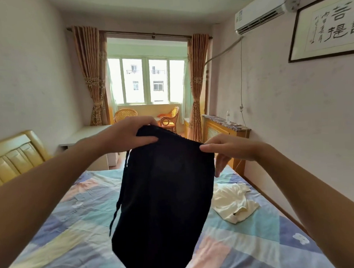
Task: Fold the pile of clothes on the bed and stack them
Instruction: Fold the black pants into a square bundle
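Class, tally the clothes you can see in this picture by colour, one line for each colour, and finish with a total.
Black: 1, the black garment held up by its top edge between the left hand and right hand.
Cream: 1, the cream garment lying crumpled on the bed.
Total: 2

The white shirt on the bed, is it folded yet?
Not folded. The cream-white cotton shirt lies crumpled in a loose heap on the patchwork bed sheet, its edges bunched and uneven.
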